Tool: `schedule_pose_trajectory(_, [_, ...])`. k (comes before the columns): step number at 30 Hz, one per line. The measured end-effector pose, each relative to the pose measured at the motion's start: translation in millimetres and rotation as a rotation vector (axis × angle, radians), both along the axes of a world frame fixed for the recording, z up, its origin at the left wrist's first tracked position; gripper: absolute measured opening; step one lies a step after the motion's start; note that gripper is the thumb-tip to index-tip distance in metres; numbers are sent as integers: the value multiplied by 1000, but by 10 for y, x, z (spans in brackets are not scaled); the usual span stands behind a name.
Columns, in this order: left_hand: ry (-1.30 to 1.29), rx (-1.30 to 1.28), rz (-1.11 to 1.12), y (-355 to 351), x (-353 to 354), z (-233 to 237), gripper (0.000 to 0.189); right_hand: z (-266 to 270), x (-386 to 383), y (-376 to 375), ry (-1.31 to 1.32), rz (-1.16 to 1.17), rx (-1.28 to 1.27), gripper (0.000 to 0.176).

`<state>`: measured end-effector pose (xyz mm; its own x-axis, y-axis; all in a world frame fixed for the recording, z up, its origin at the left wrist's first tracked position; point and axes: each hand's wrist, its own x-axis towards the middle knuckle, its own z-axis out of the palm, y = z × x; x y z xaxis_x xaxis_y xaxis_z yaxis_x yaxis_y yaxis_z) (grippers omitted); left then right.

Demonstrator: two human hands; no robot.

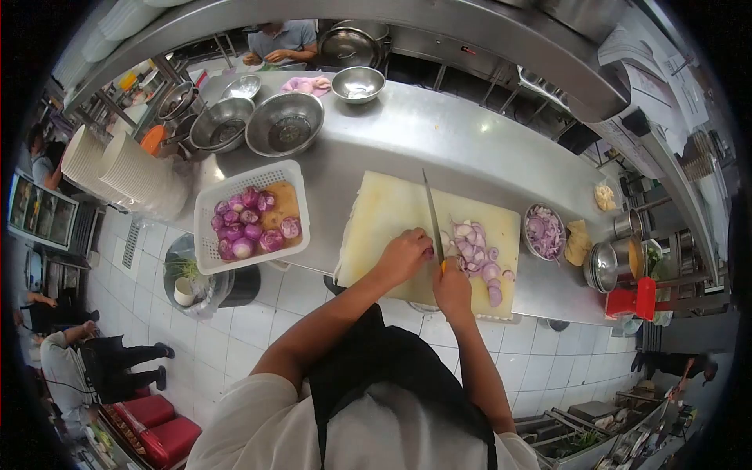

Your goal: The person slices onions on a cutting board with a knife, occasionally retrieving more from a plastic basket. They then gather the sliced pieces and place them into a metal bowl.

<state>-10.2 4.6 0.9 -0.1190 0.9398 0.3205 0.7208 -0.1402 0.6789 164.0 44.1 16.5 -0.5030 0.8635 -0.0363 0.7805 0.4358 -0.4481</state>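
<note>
My right hand (pixel 452 290) is closed round the yellow handle of a long knife (pixel 432 207), whose blade points away from me over the cutting board (pixel 384 204). Just left of the blade, my left hand (pixel 405 257) has its fingers curled on a piece of purple onion (pixel 428 253), mostly hidden under them. Sliced onion (pixel 474 249) lies on the board right of the knife. A white basket (pixel 201 227) at the left holds several peeled purple onions (pixel 252 231). Right of the board, a metal bowl (pixel 530 244) contains cut onion.
Metal bowls (pixel 284 124) line the counter's far left, near stacked white containers (pixel 125 160). A pink cloth (pixel 306 85) lies at the back. A co-worker (pixel 283 43) is across the counter. Nested bowls (pixel 601 266) and a red object (pixel 631 300) are at the right.
</note>
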Motion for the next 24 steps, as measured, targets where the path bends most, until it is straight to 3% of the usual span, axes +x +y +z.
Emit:
schedule_pose_trajectory(8, [12, -37, 6, 181, -38, 32, 20, 379, 739, -404, -27, 41, -144, 27])
schedule_pose_trajectory(18, [42, -6, 1, 167, -33, 38, 23, 721, 1068, -952, -106, 26, -199, 28])
schedule_pose_trajectory(24, [60, -16, -5, 161, -27, 60, 25, 360, 883, -848, -65, 8, -204, 29])
